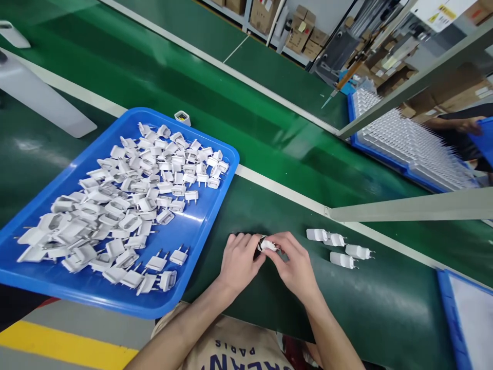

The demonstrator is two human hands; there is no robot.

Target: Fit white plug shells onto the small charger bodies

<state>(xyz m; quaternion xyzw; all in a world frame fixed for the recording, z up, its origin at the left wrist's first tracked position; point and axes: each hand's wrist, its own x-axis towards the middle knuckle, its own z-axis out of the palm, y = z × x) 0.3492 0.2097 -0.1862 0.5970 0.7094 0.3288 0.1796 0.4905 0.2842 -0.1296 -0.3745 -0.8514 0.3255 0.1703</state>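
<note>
Green tabletop [370, 298] has 4 plugs [341, 260] out right vs. blue tray [198, 218] heaped w/ white shells [129, 222], so prob. early on, left hand [242, 257] & right hand [293, 261] fingers pinching a small white piece [268, 245] between them.

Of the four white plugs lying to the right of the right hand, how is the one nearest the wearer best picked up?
Probably by pinching the long sides of the nearest white plug's body from above and left: it lies on its side, blunt end toward the right hand, thin pins pointing right, with another plug close beyond it.
</note>
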